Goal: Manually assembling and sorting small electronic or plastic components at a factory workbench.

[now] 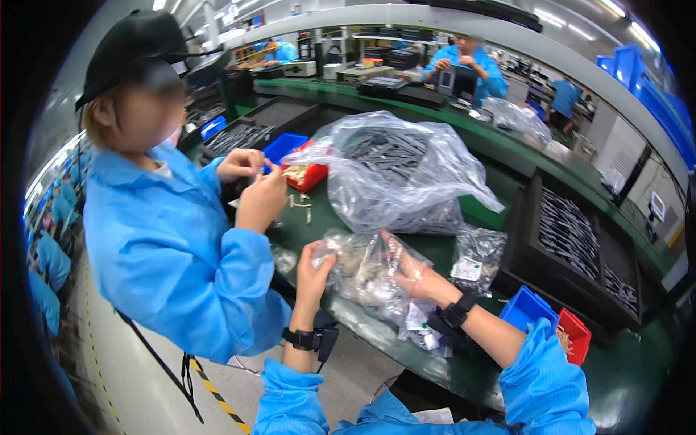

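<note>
A crinkled clear plastic bag with pale contents, too unclear to name, is between my hands above the green bench's front edge. My left hand pinches the bag's left side. On the other side, my right hand grips the bag, its fingers partly covered by shiny film. Just below my right hand, a small clear bag with a white label sits on the bench. Beyond my hands stands a large open clear bag full of dark grey strip-like parts. Another labelled small bag lies to the right.
A co-worker in a blue smock stands close on my left, hands near a red bin and a blue bin. At right are a black tray of grey parts, a blue bin and a red bin.
</note>
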Motion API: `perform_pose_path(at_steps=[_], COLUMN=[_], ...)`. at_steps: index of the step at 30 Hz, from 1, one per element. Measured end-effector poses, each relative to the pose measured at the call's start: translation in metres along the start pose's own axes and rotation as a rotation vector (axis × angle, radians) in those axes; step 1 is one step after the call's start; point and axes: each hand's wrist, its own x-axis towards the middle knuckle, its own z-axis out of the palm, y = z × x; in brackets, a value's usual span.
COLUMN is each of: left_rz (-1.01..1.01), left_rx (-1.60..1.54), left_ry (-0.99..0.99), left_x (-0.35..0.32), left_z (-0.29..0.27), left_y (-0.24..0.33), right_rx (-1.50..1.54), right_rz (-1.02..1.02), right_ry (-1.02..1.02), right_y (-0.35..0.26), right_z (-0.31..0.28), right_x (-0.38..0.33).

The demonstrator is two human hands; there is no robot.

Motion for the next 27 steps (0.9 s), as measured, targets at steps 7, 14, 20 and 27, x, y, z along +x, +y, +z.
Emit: perform_pose_path(at_steps=[7, 14, 20, 27], left_rz=[0.621, 0.696, 0.606, 0.526], left_rx=[0.801, 1.093, 1.007, 1.179], left_ry=[0.189, -0.348, -0.148, 0.145], left_x=[-0.08, -0.151, -0.126, -0.103], left_z=[0.052, 0.112, 0.118, 0.091], left_y=[0.03, 0.031, 0.025, 0.016], right_rx=[-0.596, -0.978, -1.222, -1.271], right_rz=[0.215, 0.436, 0.789, 1.018], right_ry=[-0.517, -0.056, -0.285, -0.312], right_y=[-0.048, -0.083, -0.043, -0.01], right_z=[-0.046, -0.133, -0.145, -0.114], right_x=[-0.017, -0.02, -0.007, 0.009])
